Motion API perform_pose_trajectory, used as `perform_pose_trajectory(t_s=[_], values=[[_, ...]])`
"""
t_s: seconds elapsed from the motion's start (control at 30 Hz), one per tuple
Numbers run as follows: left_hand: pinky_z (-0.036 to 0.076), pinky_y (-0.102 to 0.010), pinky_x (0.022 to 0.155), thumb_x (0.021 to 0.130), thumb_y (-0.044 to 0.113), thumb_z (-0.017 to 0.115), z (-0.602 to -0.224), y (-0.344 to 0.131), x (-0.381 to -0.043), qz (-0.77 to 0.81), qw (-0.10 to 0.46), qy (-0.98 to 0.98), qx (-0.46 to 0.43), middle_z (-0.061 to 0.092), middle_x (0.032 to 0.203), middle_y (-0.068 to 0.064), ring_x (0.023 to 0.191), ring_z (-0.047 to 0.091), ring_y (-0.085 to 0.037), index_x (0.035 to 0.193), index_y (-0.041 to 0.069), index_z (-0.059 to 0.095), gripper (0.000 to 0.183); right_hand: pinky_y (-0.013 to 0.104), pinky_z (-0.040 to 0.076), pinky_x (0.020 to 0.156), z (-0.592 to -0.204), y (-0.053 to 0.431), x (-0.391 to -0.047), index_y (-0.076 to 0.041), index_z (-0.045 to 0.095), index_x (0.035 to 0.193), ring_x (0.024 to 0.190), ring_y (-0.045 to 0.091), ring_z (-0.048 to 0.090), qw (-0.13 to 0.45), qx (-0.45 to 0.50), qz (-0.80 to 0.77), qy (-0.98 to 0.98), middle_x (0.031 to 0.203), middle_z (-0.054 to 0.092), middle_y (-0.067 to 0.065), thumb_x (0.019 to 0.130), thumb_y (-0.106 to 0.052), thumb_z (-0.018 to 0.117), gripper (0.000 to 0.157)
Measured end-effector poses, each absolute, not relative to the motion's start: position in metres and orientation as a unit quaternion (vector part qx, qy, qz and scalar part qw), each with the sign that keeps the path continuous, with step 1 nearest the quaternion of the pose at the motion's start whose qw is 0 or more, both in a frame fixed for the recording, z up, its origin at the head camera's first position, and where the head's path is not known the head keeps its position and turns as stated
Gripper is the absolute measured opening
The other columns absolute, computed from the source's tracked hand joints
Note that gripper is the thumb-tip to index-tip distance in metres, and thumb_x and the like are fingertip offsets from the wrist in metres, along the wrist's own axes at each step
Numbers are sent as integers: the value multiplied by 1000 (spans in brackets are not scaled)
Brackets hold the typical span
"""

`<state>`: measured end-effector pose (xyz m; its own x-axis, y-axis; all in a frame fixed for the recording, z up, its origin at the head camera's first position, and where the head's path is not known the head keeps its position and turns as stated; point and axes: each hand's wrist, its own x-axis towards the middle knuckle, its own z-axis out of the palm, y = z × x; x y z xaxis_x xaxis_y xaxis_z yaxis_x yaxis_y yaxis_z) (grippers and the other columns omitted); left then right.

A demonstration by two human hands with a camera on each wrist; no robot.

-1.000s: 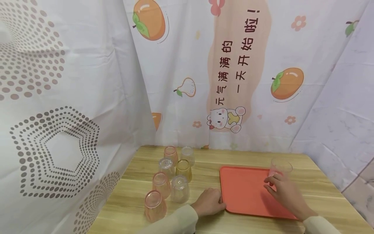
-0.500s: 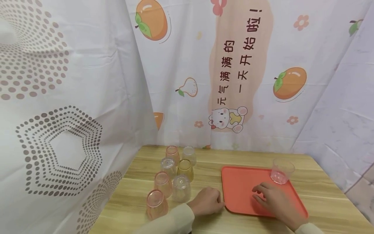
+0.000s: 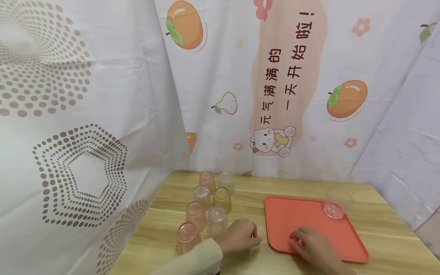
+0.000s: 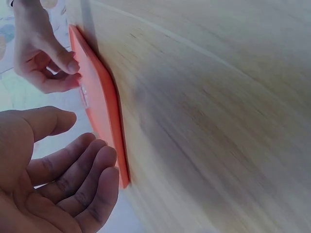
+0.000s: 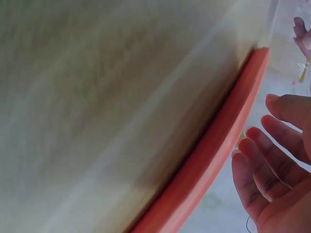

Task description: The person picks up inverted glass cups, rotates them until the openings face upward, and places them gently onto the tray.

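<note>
A red tray (image 3: 295,214) lies on the wooden table, with a clear pinkish cup (image 3: 337,206) standing in its back right corner. My right hand (image 3: 314,247) hovers over the tray's front part, fingers loosely bent and holding nothing. To the left of the tray is my left hand (image 3: 238,236), just off its edge, also holding nothing. In the left wrist view its relaxed fingers (image 4: 82,174) are apart from the tray. Closest to this hand stands a clear upside-down cup (image 3: 217,220).
Several upside-down cups stand at the left, among them a yellow one (image 3: 222,200) and a pink one (image 3: 188,237). Printed curtains (image 3: 213,76) hang behind the table (image 3: 247,191) and along both sides.
My right hand has left the cup at the tray's back right and come forward and left. My left hand has drawn slightly away from the tray's edge. The view has shifted a little.
</note>
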<state>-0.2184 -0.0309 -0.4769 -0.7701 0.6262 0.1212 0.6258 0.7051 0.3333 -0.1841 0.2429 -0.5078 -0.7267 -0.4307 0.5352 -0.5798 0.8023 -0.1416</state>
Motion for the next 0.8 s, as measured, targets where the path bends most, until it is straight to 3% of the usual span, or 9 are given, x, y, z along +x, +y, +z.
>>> perform_pose_trajectory(t_s=[0.47, 0.63, 0.8], values=[[35, -13, 46, 85, 33, 70, -465, -50, -212, 182, -36, 921, 342, 51, 60, 17, 51, 43, 4, 68, 19, 66, 22, 21, 42, 55, -513, 223, -178, -29, 67, 84, 69, -4, 46, 190, 297, 169, -920, 79, 51, -21, 77, -33, 78, 14], [36, -13, 46, 85, 32, 70, -460, -57, -210, 179, -37, 922, 340, 51, 60, 17, 51, 42, 4, 69, 19, 66, 21, 22, 42, 56, -513, 218, -178, -29, 67, 85, 71, -4, 44, 157, 306, 163, -925, 81, 51, -21, 77, -32, 78, 14], [37, -12, 48, 86, 32, 69, -457, -65, -208, 191, -38, 918, 345, 52, 61, 18, 52, 43, 4, 70, 19, 66, 20, 22, 42, 57, -515, 211, -179, -27, 67, 83, 73, -4, 44, 166, 343, 162, -910, 81, 51, -21, 75, -26, 79, 15]])
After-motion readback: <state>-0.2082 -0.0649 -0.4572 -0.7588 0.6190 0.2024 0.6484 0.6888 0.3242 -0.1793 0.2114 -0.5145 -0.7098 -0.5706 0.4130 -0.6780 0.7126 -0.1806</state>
